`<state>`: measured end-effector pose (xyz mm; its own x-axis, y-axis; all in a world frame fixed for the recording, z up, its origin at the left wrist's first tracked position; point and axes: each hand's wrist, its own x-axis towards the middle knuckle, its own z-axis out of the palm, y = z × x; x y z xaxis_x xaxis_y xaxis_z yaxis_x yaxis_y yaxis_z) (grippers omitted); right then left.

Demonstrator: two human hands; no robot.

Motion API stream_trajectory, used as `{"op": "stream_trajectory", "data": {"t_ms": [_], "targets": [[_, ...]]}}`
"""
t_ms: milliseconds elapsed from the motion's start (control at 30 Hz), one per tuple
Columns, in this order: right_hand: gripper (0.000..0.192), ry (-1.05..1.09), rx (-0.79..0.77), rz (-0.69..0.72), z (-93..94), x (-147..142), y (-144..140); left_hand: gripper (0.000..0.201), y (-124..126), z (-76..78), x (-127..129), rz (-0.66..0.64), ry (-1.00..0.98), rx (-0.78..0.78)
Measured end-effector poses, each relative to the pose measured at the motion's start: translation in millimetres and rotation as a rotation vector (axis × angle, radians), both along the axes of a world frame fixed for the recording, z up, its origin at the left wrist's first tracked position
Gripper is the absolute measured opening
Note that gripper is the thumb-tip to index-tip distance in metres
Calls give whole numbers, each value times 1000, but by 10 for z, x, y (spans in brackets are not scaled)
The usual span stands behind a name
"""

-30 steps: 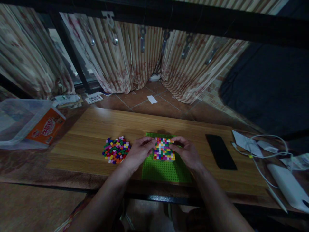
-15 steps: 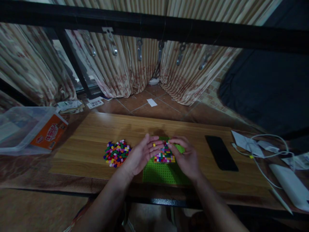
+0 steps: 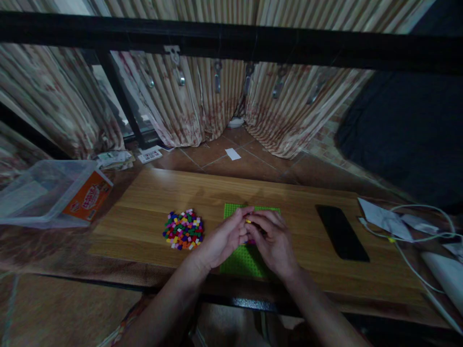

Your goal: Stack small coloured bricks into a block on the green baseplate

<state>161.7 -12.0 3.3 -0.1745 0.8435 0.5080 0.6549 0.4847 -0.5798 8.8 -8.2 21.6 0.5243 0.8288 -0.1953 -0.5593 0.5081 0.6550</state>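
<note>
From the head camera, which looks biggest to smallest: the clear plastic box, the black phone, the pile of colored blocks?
1. clear plastic box, clearly largest.
2. and 3. black phone and pile of colored blocks look alike in area; I won't rank them.

Pretty dim in here. I'm at a low light-wood tabletop over a reddish-brown tiled floor. Striped beige floral curtains hang behind a thick black horizontal bar, with a dark-framed window peeking through near the table's far left corner.
</note>
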Motion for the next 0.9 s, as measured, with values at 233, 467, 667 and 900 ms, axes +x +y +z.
{"op": "stream_trajectory", "data": {"t_ms": [233, 467, 667, 900], "targets": [[18, 198, -87, -74, 17, 328, 41, 52, 42, 70, -122, 54, 232, 66], [23, 132, -332, -132, -37, 489, 14, 29, 205, -94, -349, 357, 716, 213], [23, 13, -259, -100, -33, 377, 36, 29, 206, -184, -301, 261, 859, 354], [18, -61, -191, -129, -93, 387, 51, 26, 183, -181, -265, 184, 896, 448]]}}
